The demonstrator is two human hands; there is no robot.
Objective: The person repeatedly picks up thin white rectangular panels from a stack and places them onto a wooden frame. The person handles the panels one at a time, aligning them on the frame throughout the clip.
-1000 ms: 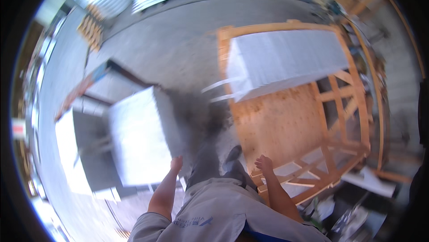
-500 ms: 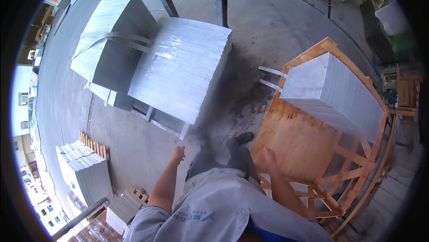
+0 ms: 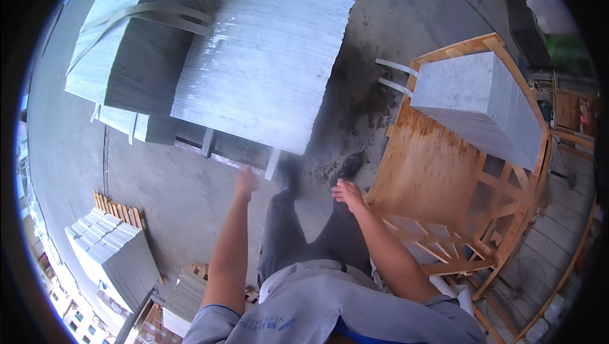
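My left hand (image 3: pixel 245 183) hangs in the air below the near edge of a large stack of grey stone slabs (image 3: pixel 263 58), not touching it. It is a little blurred, but its fingers look loosely apart with nothing in them. In front of my right thigh is my right hand (image 3: pixel 347 193), also holding nothing, its fingers loosely bent and parted. A pale strap or strip (image 3: pixel 272 164) sticks out under the stack near my left hand. To the right, a second block of stacked slabs (image 3: pixel 460 87) stands in an open wooden crate (image 3: pixel 419 169).
Another strapped slab stack (image 3: pixel 136 46) leans at the far left. Lower left, pale slabs (image 3: pixel 114 249) stand by a wooden pallet (image 3: pixel 119 209). Two light straps (image 3: pixel 396 86) jut from the crate toward the wet-stained floor (image 3: pixel 365 112). The crate's slatted side (image 3: pixel 438 239) lies close to my right arm.
The view has moved forward, so the big stack looks nearer. My right hand has swung inward in front of my thigh and its fingers have loosened. My left hand has risen slightly in the picture.
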